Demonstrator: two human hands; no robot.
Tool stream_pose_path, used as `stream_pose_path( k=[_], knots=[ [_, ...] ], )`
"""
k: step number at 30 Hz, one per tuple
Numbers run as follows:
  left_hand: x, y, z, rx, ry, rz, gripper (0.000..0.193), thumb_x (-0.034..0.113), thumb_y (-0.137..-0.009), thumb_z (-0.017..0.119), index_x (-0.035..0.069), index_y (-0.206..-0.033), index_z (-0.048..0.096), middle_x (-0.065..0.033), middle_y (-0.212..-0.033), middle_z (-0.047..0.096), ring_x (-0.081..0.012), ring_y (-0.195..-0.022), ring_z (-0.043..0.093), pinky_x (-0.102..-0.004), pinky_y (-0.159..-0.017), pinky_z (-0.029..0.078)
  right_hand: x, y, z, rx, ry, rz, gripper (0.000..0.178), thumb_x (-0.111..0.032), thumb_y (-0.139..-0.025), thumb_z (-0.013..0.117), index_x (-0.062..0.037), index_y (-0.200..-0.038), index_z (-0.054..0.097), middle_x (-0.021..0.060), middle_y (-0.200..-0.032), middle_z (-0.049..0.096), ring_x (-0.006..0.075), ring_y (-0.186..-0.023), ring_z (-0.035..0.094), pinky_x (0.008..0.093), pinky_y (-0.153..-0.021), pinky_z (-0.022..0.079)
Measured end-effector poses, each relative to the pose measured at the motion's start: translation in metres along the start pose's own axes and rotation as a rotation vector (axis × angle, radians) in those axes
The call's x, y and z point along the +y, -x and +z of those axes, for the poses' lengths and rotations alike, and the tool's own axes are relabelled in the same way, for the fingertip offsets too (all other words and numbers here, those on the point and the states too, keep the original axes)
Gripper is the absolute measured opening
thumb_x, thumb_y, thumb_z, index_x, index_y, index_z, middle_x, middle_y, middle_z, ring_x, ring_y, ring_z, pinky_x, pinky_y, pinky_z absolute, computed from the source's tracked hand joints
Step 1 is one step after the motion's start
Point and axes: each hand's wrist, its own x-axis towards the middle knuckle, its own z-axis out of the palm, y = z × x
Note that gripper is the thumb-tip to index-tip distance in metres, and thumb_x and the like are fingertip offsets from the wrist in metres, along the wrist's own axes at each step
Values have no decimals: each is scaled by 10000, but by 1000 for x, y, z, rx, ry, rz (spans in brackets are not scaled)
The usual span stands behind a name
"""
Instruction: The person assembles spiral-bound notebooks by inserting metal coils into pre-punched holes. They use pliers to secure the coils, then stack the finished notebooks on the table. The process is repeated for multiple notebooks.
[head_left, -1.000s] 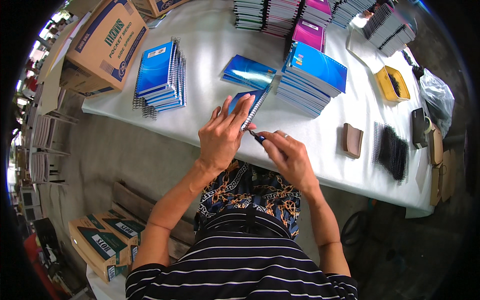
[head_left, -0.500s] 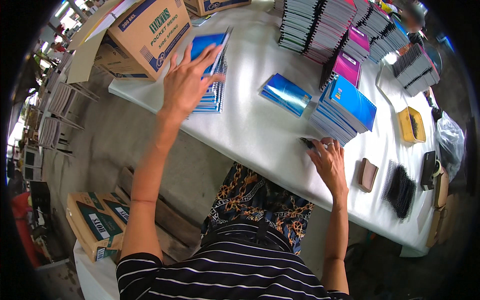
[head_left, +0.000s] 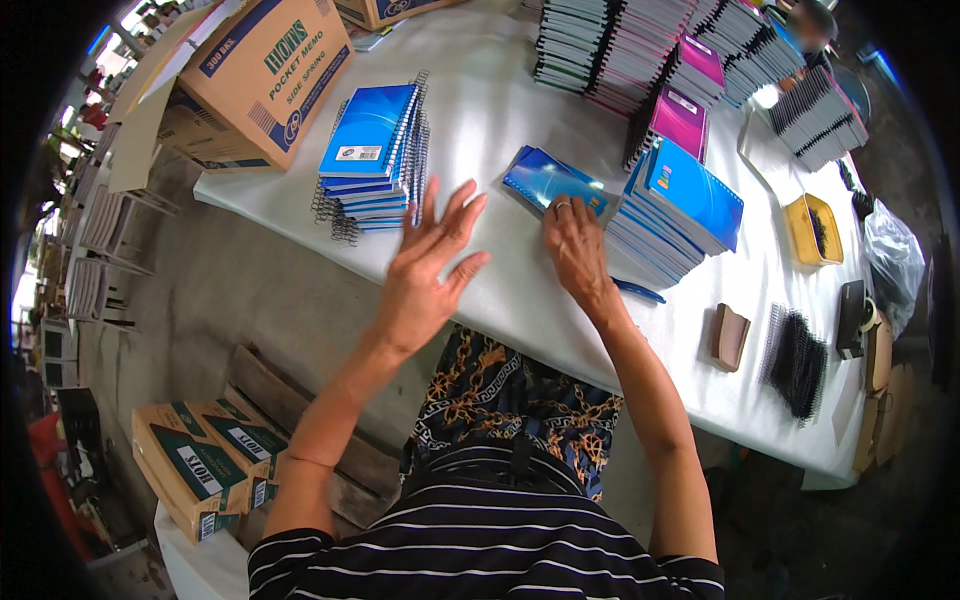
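My left hand [head_left: 425,275] is held above the table's near edge, fingers spread and empty. Beyond it to the left stands a stack of blue spiral notebooks [head_left: 368,130], their wire coils sticking out at the sides. My right hand [head_left: 575,245] has its fingers together and bent over the near edge of a thin blue notebook [head_left: 540,178], one of a small overlapping pile lying flat. Its fingertips are partly hidden. Beside my right wrist lies a tool with a blue handle [head_left: 640,291]. A taller stack of blue notebooks [head_left: 690,195] stands just right of that hand.
An open cardboard box [head_left: 265,85] stands at the table's far left. Tall notebook stacks [head_left: 640,50] fill the back. On the right are a yellow tray [head_left: 812,230], a brown block [head_left: 730,337], black coils [head_left: 797,365] and a tape dispenser [head_left: 853,320]. A person [head_left: 810,28] is at the far right.
My left hand has come off the notebook stack, back toward me and right. My right hand has let go of the blue-handled tool and moved left onto the thin blue notebooks.
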Motion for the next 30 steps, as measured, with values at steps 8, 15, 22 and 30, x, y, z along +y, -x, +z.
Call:
stream_pose_path(
  k=[8, 15, 22, 30],
  knots=[
    [4, -22, 83, -11, 929, -657, 419, 227, -979, 541, 43, -1352, 486, -126, -1085, 615, -181, -1024, 549, -308, -858, 452, -56, 28, -44, 190, -230, 100, 304, -56, -712, 602, 52, -996, 605, 201, -977, 559, 320, -888, 582, 397, -690, 510],
    [50, -51, 57, -368, 175, -155, 443, 120, -984, 442, 63, -1421, 400, -237, -891, 614, -290, -683, 613, -383, -683, 488, -19, 73, -102, 330, -623, 385, 218, -7, -728, 718, -31, -933, 649, 92, -973, 637, 270, -870, 627, 360, -735, 509],
    [73, -54, 67, -774, -187, 415, 861, -137, -707, 443, 213, -1486, 334, -121, -1306, 580, -349, -857, 678, -405, -734, 567, 171, 196, -131, 360, -36, 988, 101, -82, -839, 658, -15, -899, 704, 141, -865, 664, 306, -807, 638, 389, -734, 494],
    [57, -36, 87, -761, -196, 471, 910, -148, -702, 466, 218, -1511, 267, -54, -1350, 559, -314, -912, 678, -380, -716, 570, 255, 267, -76, -100, 400, 967, 260, -241, -820, 680, -4, -923, 649, 146, -960, 638, 307, -938, 615, 430, -799, 479]
  ],
)
